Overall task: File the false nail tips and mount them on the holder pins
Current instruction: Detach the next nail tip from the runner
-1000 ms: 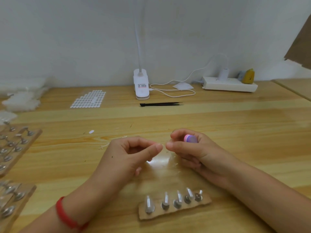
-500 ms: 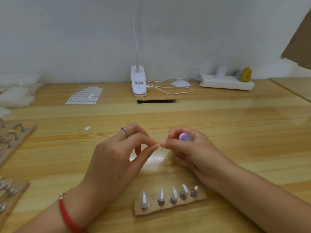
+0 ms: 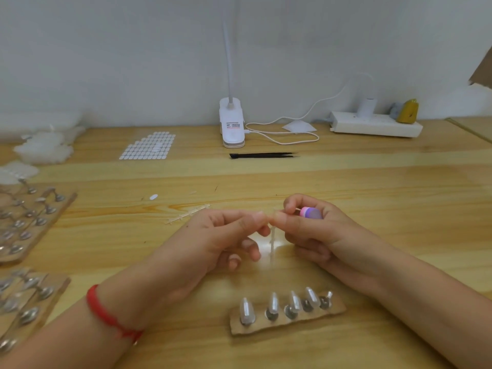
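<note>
Both hands meet just above the middle of the table (image 3: 372, 198). The left hand (image 3: 226, 241) has thumb and forefinger pinched together on a thin clear strip (image 3: 272, 243), which hangs straight down from the fingertips. Whether a nail tip sits in the pinch is too small to tell. The right hand (image 3: 322, 235), at 3 o'clock from the left and touching it fingertip to fingertip, curls round a pink and purple file (image 3: 310, 213) and also pinches at the top of the strip. At 6 o'clock from the hands lies the holder (image 3: 338, 308), a cardboard piece with five pins (image 3: 271, 314) in a row. Clear tips (image 3: 246, 310) stand upright on them, though the one at the right end is hard to make out. A spare sprue (image 3: 187, 214) lies at 10 o'clock, near the left hand. At 12 o'clock, well apart, are black tweezers (image 3: 263, 155) and, behind them, a white lamp (image 3: 231, 123). A socket bar (image 3: 375, 126) is at 1 o'clock, a sheet of tabs (image 3: 147, 146) at 11. More boards (image 3: 29, 219) with pins lie at 9 o'clock by the table edge. A red cord (image 3: 111, 315) circles the left wrist.
</note>
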The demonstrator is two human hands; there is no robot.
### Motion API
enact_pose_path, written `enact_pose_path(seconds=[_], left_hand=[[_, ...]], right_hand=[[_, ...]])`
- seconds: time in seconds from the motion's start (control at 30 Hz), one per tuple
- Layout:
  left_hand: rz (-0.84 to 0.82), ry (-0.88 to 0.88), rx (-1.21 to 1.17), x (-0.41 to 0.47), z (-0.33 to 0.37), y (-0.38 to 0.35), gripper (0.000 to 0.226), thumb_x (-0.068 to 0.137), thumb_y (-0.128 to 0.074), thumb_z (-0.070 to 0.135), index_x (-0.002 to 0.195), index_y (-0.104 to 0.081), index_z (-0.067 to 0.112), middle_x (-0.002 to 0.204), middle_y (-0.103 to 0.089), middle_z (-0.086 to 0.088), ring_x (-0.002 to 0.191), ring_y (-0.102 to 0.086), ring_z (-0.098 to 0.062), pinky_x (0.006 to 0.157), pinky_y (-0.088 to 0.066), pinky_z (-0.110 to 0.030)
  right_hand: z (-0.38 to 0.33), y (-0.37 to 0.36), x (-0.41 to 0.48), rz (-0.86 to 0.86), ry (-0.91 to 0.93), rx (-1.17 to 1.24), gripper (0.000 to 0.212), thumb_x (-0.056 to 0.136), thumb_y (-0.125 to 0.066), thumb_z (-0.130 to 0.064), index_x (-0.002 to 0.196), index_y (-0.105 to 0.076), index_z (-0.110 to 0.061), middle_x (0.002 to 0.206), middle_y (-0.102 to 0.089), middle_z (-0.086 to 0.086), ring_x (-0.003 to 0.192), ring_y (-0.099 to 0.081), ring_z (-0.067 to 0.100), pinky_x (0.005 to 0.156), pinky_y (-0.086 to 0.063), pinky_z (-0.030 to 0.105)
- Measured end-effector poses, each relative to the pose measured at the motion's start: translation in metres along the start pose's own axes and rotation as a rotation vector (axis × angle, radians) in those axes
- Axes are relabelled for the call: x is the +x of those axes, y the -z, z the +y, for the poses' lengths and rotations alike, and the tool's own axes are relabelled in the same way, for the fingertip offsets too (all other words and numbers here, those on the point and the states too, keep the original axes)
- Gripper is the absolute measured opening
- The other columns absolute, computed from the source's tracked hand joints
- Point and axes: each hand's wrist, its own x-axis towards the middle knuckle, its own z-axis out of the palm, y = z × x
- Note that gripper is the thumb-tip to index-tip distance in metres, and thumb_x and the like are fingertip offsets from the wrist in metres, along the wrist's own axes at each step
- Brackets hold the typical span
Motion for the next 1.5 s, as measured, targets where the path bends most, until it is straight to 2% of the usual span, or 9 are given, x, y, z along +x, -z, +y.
enact_pose_path(seconds=[0.23,0.4,0.53,0.7,0.8,1.1,1.27,1.37,1.5], left_hand=[[0.350,-0.237,0.204,0.000,-0.012,-0.009,0.021,0.070,-0.068,0.046,0.076,-0.074,0.027,0.060,-0.066,0.004,0.046,-0.053,0.001,0.046,-0.038,-0.009],[0.523,-0.428,0.552,-0.002,-0.018,-0.014,0.010,0.083,-0.064,0.038,0.081,-0.070,0.030,0.083,-0.066,0.017,0.080,-0.063,-0.003,0.063,-0.039,-0.009],[0.531,-0.400,0.559,-0.003,-0.018,-0.015,0.009,0.083,-0.064,0.036,0.083,-0.070,0.029,0.082,-0.066,0.019,0.079,-0.061,0.000,0.063,-0.039,-0.008],[0.524,-0.272,0.364,-0.002,-0.018,-0.016,0.009,0.082,-0.066,0.039,0.082,-0.070,0.030,0.065,-0.068,0.009,0.047,-0.052,0.004,0.042,-0.039,-0.013],[0.496,-0.257,0.340,0.000,-0.017,-0.015,0.013,0.081,-0.066,0.041,0.083,-0.071,0.029,0.063,-0.068,0.004,0.042,-0.049,0.002,0.043,-0.041,-0.013],[-0.003,-0.030,-0.041,-0.001,-0.003,0.002,0.023,0.067,-0.077,0.037,0.072,-0.076,0.015,0.069,-0.066,0.003,0.066,-0.066,-0.008,0.045,-0.047,-0.018],[0.221,-0.132,-0.009,0.000,-0.007,-0.003,0.023,0.062,-0.077,0.037,0.072,-0.076,0.016,0.064,-0.067,0.000,0.057,-0.064,-0.011,0.047,-0.048,-0.018],[0.424,-0.262,0.149,0.000,-0.010,-0.006,0.023,0.063,-0.074,0.043,0.072,-0.075,0.022,0.057,-0.067,0.000,0.046,-0.058,-0.008,0.048,-0.046,-0.014],[0.473,-0.330,0.160,0.001,-0.011,-0.004,0.026,0.062,-0.073,0.050,0.077,-0.076,0.028,0.055,-0.063,0.002,0.048,-0.053,-0.006,0.048,-0.044,-0.014]], right_hand=[[0.004,-0.003,0.002,0.073,0.006,0.057,0.020,0.073,-0.075,-0.009,0.069,-0.059,-0.020,0.048,-0.032,-0.008,0.036,-0.025,0.003,0.034,-0.020,0.015],[0.005,-0.006,0.003,0.147,-0.006,0.009,0.021,0.082,-0.068,-0.001,0.072,-0.055,-0.015,0.045,-0.035,-0.008,0.035,-0.025,0.004,0.033,-0.025,0.015],[0.006,-0.009,0.000,0.162,0.017,0.007,0.023,0.084,-0.067,0.000,0.074,-0.052,-0.015,0.051,-0.051,-0.009,0.035,-0.029,0.003,0.033,-0.027,0.014],[0.009,-0.011,0.001,0.188,0.011,0.041,0.028,0.085,-0.064,0.003,0.072,-0.049,-0.015,0.068,-0.059,-0.002,0.036,-0.032,0.002,0.034,-0.028,0.014],[0.010,-0.011,0.001,0.172,0.042,0.053,0.030,0.085,-0.064,0.003,0.069,-0.047,-0.017,0.074,-0.060,0.000,0.036,-0.030,0.002,0.034,-0.028,0.014],[0.003,-0.002,-0.001,-0.162,-0.030,0.125,0.033,0.079,-0.070,-0.010,0.064,-0.044,-0.023,0.051,-0.050,-0.011,0.035,-0.029,0.000,0.034,-0.024,0.012],[0.006,-0.006,0.001,-0.010,0.013,0.168,0.036,0.076,-0.073,-0.004,0.062,-0.045,-0.022,0.049,-0.034,-0.009,0.034,-0.025,0.002,0.032,-0.024,0.013],[0.011,-0.013,0.000,0.140,0.164,-0.026,0.037,0.079,-0.070,-0.001,0.061,-0.044,-0.021,0.059,-0.038,0.002,0.039,-0.028,0.006,0.036,-0.027,0.016],[0.013,-0.016,-0.003,0.190,0.166,-0.162,0.034,0.081,-0.072,-0.007,0.063,-0.047,-0.021,0.065,-0.045,0.004,0.044,-0.032,0.008,0.041,-0.031,0.016]])
